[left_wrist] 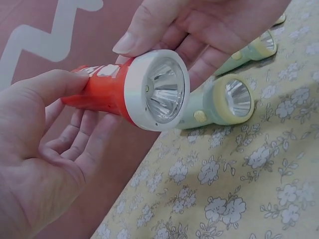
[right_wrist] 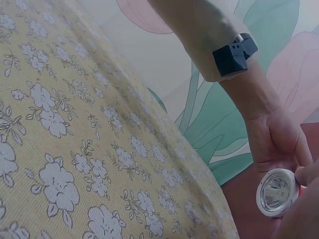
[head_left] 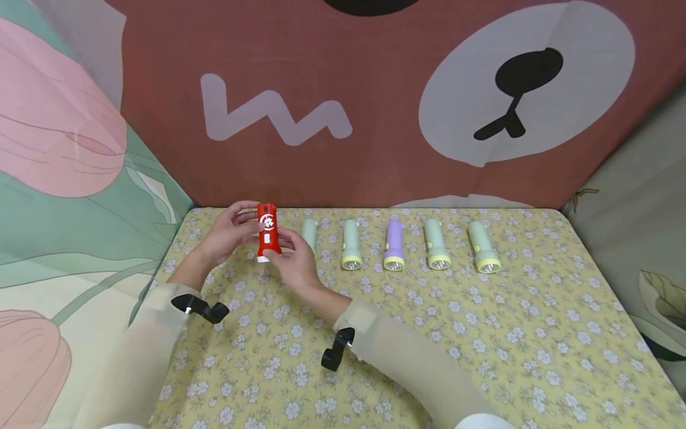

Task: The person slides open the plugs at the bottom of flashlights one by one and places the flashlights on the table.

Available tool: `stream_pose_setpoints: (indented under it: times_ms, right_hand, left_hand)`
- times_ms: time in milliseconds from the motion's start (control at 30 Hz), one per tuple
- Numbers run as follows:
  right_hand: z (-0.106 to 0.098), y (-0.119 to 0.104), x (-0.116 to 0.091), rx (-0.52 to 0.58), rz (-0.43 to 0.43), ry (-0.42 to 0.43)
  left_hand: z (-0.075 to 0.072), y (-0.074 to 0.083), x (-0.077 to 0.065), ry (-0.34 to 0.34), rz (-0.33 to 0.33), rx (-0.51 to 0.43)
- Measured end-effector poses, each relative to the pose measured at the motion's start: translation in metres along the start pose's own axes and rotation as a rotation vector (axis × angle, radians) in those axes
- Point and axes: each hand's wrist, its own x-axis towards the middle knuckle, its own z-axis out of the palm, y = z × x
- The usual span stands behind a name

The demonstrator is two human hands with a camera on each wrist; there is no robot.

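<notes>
A red flashlight (head_left: pixel 266 243) with a white head ring and a white printed emblem is held above the left part of the table, lens toward me. My left hand (head_left: pixel 225 234) grips its body, with thumb and fingers on opposite sides in the left wrist view. The thumb of my right hand (head_left: pixel 298 265) lies on the flashlight's head, its fingers on the far side. The lens (right_wrist: pixel 275 193) shows unlit in the right wrist view. Just behind my right hand lies a pale green flashlight (head_left: pixel 309 231), partly hidden.
Right of the hands, a row of flashlights lies with lenses toward me: a green one (head_left: pixel 351 241), a purple one (head_left: pixel 394 238), then two more green ones (head_left: pixel 435 238). A flowered yellow cloth (head_left: pixel 407 333) covers the table. Printed fabric (head_left: pixel 375 161) walls the back and sides.
</notes>
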Motion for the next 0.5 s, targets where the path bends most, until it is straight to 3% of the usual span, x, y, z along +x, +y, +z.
stream_pose_setpoints:
  times_ms: [233, 400, 500]
  right_hand:
    - [-0.006, 0.0, -0.001, 0.028, 0.0, -0.003]
    - [-0.011, -0.001, 0.001, 0.033, 0.007, 0.004]
    - [-0.014, -0.001, 0.002, 0.03, 0.01, 0.005]
  left_hand:
    - [0.008, 0.004, -0.006, 0.011, 0.107, 0.009]
    - [0.016, 0.007, -0.011, 0.044, 0.212, 0.082]
    - [0.02, 0.009, -0.013, 0.049, 0.243, 0.12]
